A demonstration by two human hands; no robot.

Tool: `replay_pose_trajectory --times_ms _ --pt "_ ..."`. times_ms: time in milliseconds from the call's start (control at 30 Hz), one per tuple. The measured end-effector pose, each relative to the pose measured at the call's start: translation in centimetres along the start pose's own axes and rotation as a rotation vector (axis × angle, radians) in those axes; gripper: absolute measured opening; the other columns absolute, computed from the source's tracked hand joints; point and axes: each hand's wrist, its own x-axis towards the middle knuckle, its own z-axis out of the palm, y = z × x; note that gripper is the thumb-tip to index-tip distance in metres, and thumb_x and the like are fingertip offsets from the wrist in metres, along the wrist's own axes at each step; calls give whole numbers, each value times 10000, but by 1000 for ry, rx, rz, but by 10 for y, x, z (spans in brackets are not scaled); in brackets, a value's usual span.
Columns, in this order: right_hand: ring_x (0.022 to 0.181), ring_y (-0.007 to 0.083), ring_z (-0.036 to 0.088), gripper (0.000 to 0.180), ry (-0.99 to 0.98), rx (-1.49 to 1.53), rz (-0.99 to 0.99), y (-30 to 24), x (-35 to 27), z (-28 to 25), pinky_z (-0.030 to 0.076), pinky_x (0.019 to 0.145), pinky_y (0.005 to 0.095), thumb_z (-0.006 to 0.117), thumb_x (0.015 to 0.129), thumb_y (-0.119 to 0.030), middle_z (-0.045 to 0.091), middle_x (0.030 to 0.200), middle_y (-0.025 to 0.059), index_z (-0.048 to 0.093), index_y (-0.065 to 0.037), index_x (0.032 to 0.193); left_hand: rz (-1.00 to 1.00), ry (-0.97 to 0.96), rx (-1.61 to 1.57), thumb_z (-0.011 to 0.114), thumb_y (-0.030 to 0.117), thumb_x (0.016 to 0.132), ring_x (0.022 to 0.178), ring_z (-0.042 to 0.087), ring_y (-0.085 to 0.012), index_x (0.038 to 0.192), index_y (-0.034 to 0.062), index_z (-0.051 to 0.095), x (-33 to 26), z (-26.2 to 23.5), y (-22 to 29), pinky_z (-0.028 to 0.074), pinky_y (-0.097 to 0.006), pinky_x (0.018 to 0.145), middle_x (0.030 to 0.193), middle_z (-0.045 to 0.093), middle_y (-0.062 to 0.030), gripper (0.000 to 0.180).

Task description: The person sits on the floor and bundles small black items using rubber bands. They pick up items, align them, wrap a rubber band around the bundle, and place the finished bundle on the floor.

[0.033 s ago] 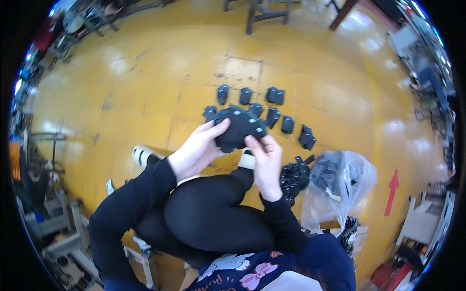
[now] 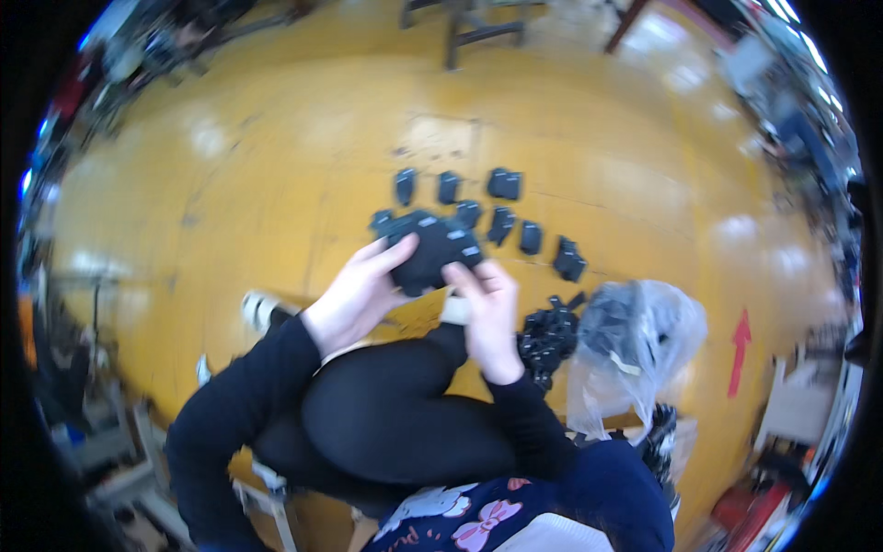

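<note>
My left hand (image 2: pixel 359 287) grips the left side of a fanned bundle of black pieces (image 2: pixel 425 262), with its thumb on top. They look like soft cloth, and small white tags show along the far edge; their exact kind cannot be made out. My right hand (image 2: pixel 489 308) pinches the bundle's right side between thumb and fingers. It is held up over my bent knee. Just beyond it, several small black bundles (image 2: pixel 530 237) lie on the yellow floor in loose rows, one of them partly hidden behind the held bundle.
To the right of my legs lies a heap of black pieces (image 2: pixel 548 342). Beside it stands a clear plastic bag (image 2: pixel 676 336) with dark contents. A red arrow (image 2: pixel 739 354) marks the floor farther right. Table legs (image 2: pixel 452 41) stand at the far side, and metal frames (image 2: pixel 129 460) at the left.
The whole view has shifted a little, so the floor items sit slightly farther left. Both hands keep their hold on the black bundle, and fewer of its white tags show.
</note>
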Motion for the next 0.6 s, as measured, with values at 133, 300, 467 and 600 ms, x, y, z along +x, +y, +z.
replay_pose_trajectory --times_ms 133,300,467,600 --pt "973 77 548 176 -49 1 21 8 11 8 449 865 244 602 893 -59 604 1021 14 608 8 1056 5 104 138 480 267 975 1182 493 -150 1335 133 430 -2 14 4 420 -369 978 1275 526 -29 387" --pt "771 94 501 179 4 -114 -224 18 24 3 425 670 245 652 846 -70 510 869 38 592 40 974 52 120 251 534 107 924 1092 555 -162 1267 86 457 2 23 4 480 -320 901 1219 554 -62 352" --pt "739 73 460 175 -41 -61 -239 15 15 1 398 659 224 635 879 -91 465 848 4 591 33 994 83 199 212 560 79 898 972 593 -142 1181 62 483 0 10 -5 506 -286 836 1139 575 -60 294" --pt "792 79 498 271 -25 162 -180 14 20 -3 433 732 222 566 922 -65 502 866 0 558 34 1175 94 182 173 574 84 881 975 585 -166 1120 45 473 2 13 -1 502 -301 829 1097 579 -78 262"
